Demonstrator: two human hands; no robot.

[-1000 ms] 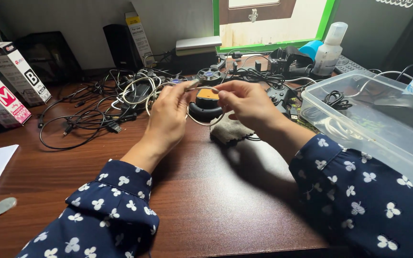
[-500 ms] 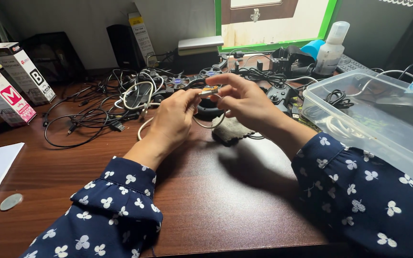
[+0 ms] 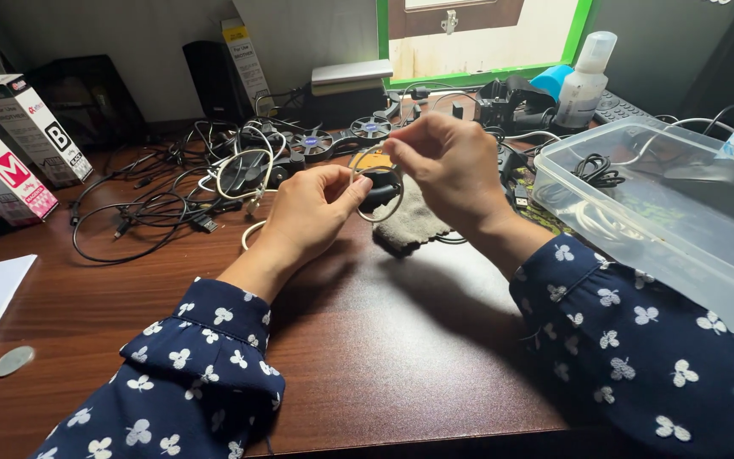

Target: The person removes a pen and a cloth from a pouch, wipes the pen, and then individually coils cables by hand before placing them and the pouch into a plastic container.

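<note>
Cable (image 3: 375,194) is the thing in both hands, a thin pale cord bent into a small round loop in the middle of the frame, just above the brown worktop (image 3: 384,340). The left hand (image 3: 312,212) pinches the near side of the loop between thumb and fingers. The right hand (image 3: 448,166) pinches the top of the loop with its fingertips closed tight on it. The rest of the cord runs down behind the left hand toward the worktop.

The loop could spring open if either pinch gets loose, because the cord looks stiff and wants to go straight. The free end could also catch in the pile of black and white wires (image 3: 206,183) at the upper left of the frame, since that pile lies just beside it. Then a pull might drag the other wires along.

Under the loop sits a grey cloth (image 3: 409,225) and a dark round gadget (image 3: 380,189), partly hidden. A clear plastic box (image 3: 664,221) with more cords in it stands at the right. Ink boxes (image 3: 10,144) stand at the far left, and a coin (image 3: 12,361) lies at the lower left.
</note>
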